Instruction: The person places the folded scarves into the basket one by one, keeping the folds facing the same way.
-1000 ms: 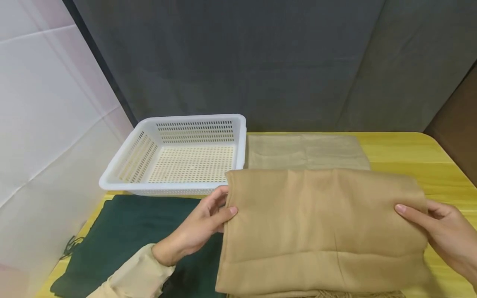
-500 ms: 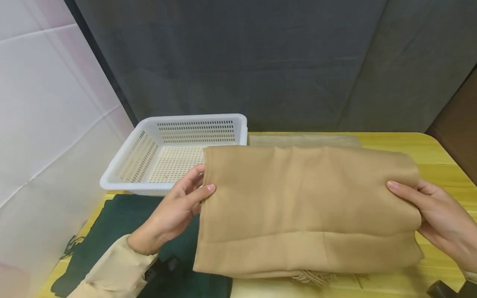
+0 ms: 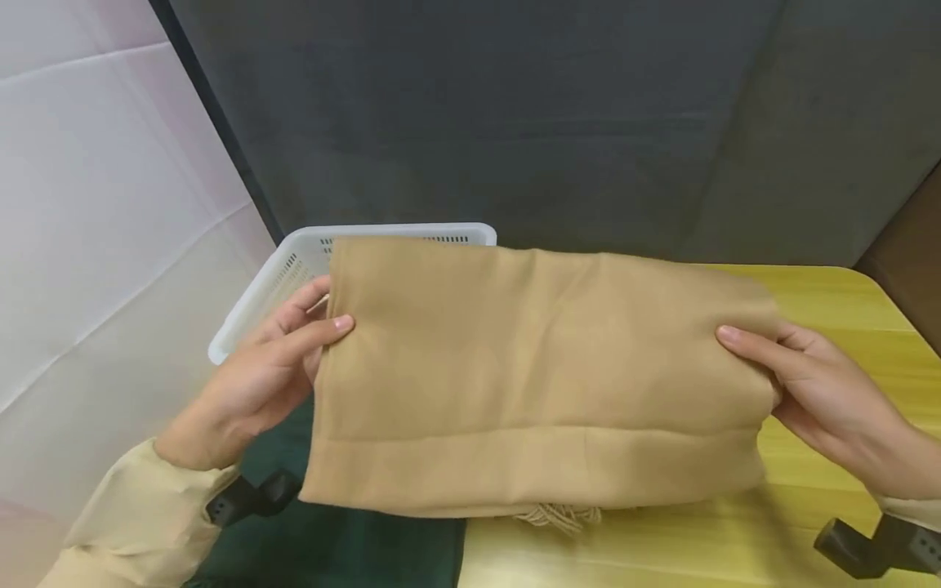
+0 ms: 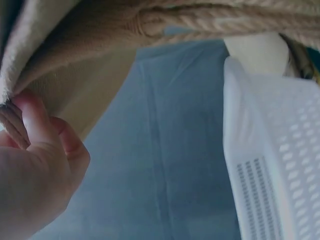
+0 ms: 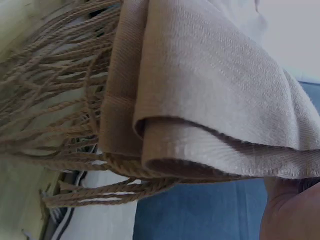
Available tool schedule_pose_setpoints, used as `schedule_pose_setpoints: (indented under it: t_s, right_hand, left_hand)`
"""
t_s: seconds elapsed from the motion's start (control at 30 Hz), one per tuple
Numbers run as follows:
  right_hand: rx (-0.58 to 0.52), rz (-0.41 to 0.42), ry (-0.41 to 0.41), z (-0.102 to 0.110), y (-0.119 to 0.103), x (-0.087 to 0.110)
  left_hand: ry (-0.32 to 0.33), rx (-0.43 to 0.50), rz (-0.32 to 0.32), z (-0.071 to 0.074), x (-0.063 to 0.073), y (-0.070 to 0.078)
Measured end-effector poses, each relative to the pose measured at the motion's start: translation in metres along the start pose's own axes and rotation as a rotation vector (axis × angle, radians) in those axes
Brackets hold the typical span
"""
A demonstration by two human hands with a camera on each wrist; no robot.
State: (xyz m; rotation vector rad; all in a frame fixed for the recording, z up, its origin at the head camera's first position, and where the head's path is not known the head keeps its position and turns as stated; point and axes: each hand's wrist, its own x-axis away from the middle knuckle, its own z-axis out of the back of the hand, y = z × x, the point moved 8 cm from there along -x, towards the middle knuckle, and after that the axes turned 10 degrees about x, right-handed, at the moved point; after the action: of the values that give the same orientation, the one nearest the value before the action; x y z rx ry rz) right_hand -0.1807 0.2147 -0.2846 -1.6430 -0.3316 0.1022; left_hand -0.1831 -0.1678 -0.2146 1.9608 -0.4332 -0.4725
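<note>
A folded tan scarf [image 3: 544,367] with twisted fringe [image 5: 55,100] is held up between both hands in the head view. My left hand [image 3: 257,376] pinches its left edge, thumb on the front and fingers behind. On the opposite edge my right hand [image 3: 831,392] grips it the same way. The scarf overlaps the white plastic basket [image 3: 250,314] and hides most of its inside. Below the scarf's left part lies a dark green folded cloth [image 3: 345,547]. The left wrist view shows the left hand's fingers [image 4: 37,120] curled at the scarf's layered edge.
The yellow wood-grain table [image 3: 662,547] runs under everything and out to the right. A dark grey cloth backdrop [image 3: 515,122] rises behind it, and a white sheet [image 3: 110,212] hangs on the left. Black camera mounts [image 3: 250,498] sit at both wrists.
Both hands have carried the tan scarf up and to the left, from the right side of the table to in front of the basket. The beige folded cloth at the back is now hidden.
</note>
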Motion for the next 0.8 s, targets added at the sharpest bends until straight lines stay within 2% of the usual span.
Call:
schedule_pose_setpoints:
  t_s: [0.07,0.17,0.3,0.47,0.6,0.8]
  right_hand:
    - [0.012,-0.006,-0.008,-0.004,-0.004,-0.004]
    - [-0.009,-0.014,-0.029,-0.011,-0.009,-0.013]
    - [-0.027,-0.013,-0.044,-0.026,-0.016,-0.024]
    - [-0.006,0.010,-0.066,-0.045,-0.026,-0.038]
    - [0.040,0.009,-0.055,-0.055,-0.032,-0.050]
    - [0.069,0.006,-0.003,-0.066,-0.037,-0.067]
  left_hand:
    - [0.001,0.003,-0.011,0.002,-0.001,0.007]
    - [-0.021,0.060,-0.014,0.007,-0.003,0.016]
    - [-0.011,0.135,-0.008,0.021,-0.009,0.023]
    - [0.049,0.147,-0.012,0.041,-0.016,0.030]
    - [0.065,0.157,-0.014,0.053,-0.021,0.039]
    - [0.052,0.198,-0.053,0.071,-0.027,0.058]
